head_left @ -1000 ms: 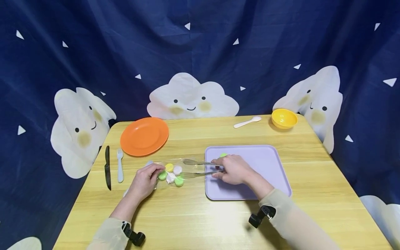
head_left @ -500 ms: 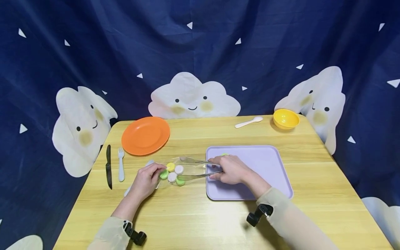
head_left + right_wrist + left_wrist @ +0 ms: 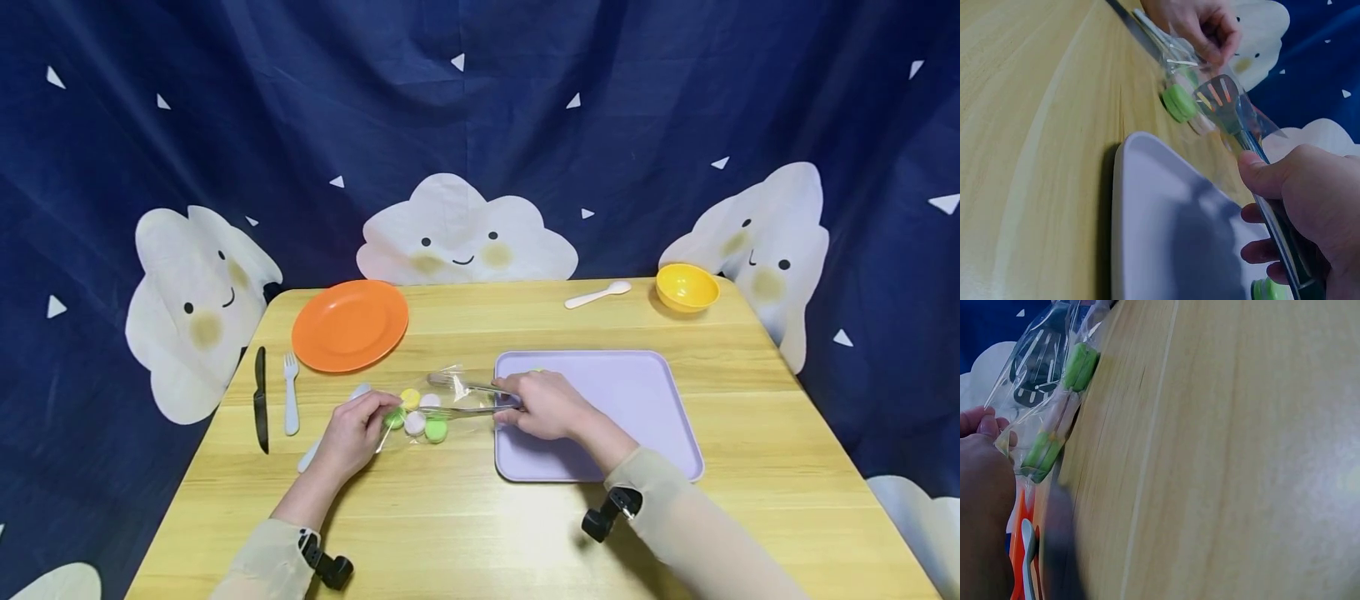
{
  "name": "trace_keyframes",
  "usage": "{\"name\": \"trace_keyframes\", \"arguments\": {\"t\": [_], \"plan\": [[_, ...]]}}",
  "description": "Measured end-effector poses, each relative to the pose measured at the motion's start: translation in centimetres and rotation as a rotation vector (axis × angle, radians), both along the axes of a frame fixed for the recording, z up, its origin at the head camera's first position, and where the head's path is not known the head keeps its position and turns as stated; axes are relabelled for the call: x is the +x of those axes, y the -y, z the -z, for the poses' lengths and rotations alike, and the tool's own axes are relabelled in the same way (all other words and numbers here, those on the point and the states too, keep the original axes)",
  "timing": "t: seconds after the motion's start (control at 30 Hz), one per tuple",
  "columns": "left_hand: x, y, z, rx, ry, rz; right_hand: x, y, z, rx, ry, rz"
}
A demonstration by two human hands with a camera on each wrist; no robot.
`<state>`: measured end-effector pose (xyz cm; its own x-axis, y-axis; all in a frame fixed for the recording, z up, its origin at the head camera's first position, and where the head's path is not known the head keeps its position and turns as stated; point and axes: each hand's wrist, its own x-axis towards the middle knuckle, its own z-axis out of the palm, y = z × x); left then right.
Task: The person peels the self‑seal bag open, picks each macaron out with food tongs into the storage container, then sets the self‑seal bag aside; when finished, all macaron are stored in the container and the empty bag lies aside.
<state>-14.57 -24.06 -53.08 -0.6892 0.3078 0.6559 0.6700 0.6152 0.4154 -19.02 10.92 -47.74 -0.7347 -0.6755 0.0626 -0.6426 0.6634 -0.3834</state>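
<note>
In the head view my left hand (image 3: pixel 356 429) pinches the near edge of a clear plastic bag (image 3: pixel 457 375) between thumb and fingers. Inside the bag lie a yellow macaron (image 3: pixel 410 399), pale pinkish macarons (image 3: pixel 415 423) and green macarons (image 3: pixel 436 429). My right hand (image 3: pixel 546 404) grips metal tongs (image 3: pixel 1249 140) over the left edge of a lilac tray (image 3: pixel 618 367). The slotted tong heads reach into the bag's mouth, one above the other. Nothing is plainly clamped between them. A green macaron (image 3: pixel 1269 289) sits on the tray beneath my right hand.
Behind the left hand are an orange plate (image 3: pixel 348 325), a pale blue fork (image 3: pixel 291 396) and a black knife (image 3: pixel 260 400). A pale blue utensil (image 3: pixel 311 454) is partly hidden under that hand. A white spoon (image 3: pixel 597 294) and yellow bowl (image 3: pixel 687 287) stand far right.
The right hand has shifted slightly left and the tong arms have drawn closer together. The bag's upper film has risen over the tongs. The left hand keeps its hold, nearly still.
</note>
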Motion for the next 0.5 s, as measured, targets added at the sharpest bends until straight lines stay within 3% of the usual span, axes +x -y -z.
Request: {"name": "trace_keyframes", "arguments": {"t": [0.27,0.5], "plan": [[-0.09,-0.07,-0.17,0.012,-0.023,0.028,-0.49,0.32,-0.33,0.076,-0.044,0.013],[-0.28,0.06,-0.04,0.022,-0.008,0.03,-0.92,0.53,-0.41,0.083,-0.021,-0.01]]}}
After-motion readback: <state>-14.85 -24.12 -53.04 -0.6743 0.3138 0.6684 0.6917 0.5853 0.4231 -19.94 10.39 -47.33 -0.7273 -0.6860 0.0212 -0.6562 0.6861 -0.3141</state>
